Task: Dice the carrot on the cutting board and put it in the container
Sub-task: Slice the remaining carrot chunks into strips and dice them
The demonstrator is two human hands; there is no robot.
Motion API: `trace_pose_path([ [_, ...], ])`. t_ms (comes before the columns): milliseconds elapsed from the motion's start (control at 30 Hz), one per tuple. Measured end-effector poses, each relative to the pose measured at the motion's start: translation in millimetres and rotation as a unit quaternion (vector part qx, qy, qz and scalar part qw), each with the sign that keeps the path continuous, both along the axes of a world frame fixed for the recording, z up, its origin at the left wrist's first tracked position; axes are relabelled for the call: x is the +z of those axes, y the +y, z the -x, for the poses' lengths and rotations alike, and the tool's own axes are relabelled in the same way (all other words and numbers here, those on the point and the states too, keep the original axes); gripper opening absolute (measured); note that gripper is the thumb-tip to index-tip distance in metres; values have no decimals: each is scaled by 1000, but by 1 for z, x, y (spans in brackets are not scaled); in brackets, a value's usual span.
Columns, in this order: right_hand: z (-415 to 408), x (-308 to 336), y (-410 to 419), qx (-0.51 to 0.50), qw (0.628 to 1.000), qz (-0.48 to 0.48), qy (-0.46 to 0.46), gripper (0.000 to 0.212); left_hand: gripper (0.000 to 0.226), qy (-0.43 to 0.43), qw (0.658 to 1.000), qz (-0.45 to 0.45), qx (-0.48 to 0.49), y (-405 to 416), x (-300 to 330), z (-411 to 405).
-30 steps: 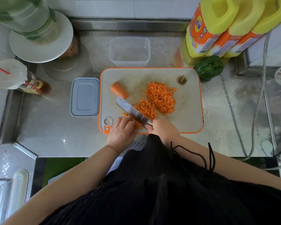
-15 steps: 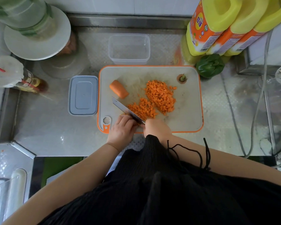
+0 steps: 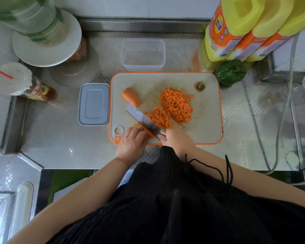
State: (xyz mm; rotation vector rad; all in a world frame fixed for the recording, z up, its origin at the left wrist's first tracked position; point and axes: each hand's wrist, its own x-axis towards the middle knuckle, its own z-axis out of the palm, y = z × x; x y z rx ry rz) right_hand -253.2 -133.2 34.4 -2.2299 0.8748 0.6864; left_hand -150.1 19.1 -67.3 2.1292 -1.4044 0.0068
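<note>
right hand (image 3: 178, 143) grasps knife (image 3: 144, 120), frame centre | left hand (image 3: 132, 143) curled, pinning carrot strips (image 3: 149, 134) on board (image 3: 209, 120) | diced carrot (image 3: 176, 106) mid-board | container (image 3: 143, 53) above board

Three yellow bottles (image 3: 250, 27) with orange labels lean together at the far right of the steel counter (image 3: 60, 141), with a green pepper (image 3: 230, 72) just in front of them. A grey lid (image 3: 94, 103) lies flat on the counter; at far left stand a white plate (image 3: 48, 43) under a green-banded jar (image 3: 32, 18) and a cup (image 3: 14, 78) with a red straw (image 3: 0, 72). Cables (image 3: 259, 131) trail down the right side.
</note>
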Motion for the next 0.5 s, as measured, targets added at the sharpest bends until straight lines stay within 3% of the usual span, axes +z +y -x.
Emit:
trace_pose_path([
  [400, -12, -7, 17, 32, 996, 72, 45, 12, 19, 38, 999, -18, -6, -7, 7, 1],
  [500, -14, -7, 17, 12, 997, 72, 33, 17, 24, 34, 999, -25, -5, -7, 7, 1],
])
